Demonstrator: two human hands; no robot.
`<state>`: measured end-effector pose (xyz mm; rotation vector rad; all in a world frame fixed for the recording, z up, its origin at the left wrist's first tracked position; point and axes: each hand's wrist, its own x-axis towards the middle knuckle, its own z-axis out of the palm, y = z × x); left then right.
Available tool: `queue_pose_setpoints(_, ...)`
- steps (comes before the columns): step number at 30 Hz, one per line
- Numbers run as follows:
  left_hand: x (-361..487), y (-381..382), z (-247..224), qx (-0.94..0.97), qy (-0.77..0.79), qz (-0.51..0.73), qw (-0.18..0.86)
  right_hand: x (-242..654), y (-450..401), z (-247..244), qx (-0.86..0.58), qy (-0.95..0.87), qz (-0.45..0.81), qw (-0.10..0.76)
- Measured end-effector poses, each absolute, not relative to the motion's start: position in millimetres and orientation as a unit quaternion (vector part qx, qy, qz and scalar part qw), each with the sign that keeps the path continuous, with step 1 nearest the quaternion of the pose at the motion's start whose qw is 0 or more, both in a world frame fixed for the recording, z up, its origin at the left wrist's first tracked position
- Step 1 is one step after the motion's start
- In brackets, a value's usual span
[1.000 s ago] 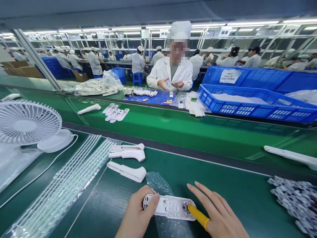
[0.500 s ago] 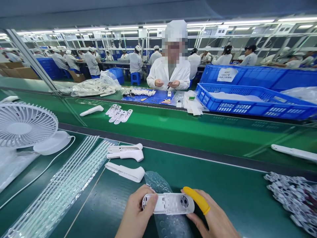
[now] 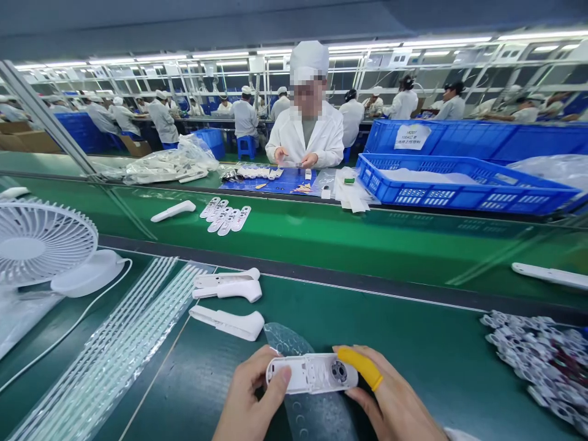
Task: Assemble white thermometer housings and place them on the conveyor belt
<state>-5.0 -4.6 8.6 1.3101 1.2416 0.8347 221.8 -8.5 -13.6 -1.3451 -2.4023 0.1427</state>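
A white oblong plastic housing with a dark round part near its right end is held level between both hands. My left hand grips its left end, thumb on top. At the right end, my right hand holds it between thumb and index finger; a yellow finger cot covers that finger. Under the housing lies a clear bubble-wrap sheet. Just beyond, on the green bench, rest white curved handle shells.
A white fan and bagged long strips lie left. Small white parts are heaped right. A green conveyor crosses ahead, carrying flat plates. Beyond it are a person in white and a blue crate.
The view has shifted slightly. The plates and handle on the conveyor have moved a little to the right. The person opposite has lowered and moved their hands. My hands keep their hold on the housing.
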Motion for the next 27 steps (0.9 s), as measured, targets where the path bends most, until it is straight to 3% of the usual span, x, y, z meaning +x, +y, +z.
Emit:
queue_pose_setpoints(7, -5.7, -5.4, 11.2, 0.616, 0.535, 0.342, 0.466, 214.3, -2.7, 0.2, -0.448, -0.857, 0.02, 0.254)
queue_pose_setpoints(15, -4.5, -5.4, 10.0, 0.61, 0.539, 0.353, 0.462, 215.1, -10.6, -9.4, -0.483, -0.845, 0.073, 0.216)
queue_pose_setpoints(18, -5.4, -5.3, 9.3, 0.57, 0.548, 0.406, 0.458, 217.5, -4.4, -0.8, -0.477, -0.842, 0.074, 0.241)
queue_pose_setpoints(22, -9.8, -2.5, 7.4, 0.524, 0.552, 0.437, 0.48, 233.0, 43.4, 15.6, -0.488, -0.824, 0.008, 0.287)
queue_pose_setpoints(27, -7.9, -0.2, 1.4, 0.504, 0.53, 0.455, 0.507, 260.1, 132.2, 11.5, -0.56, -0.784, -0.012, 0.269)
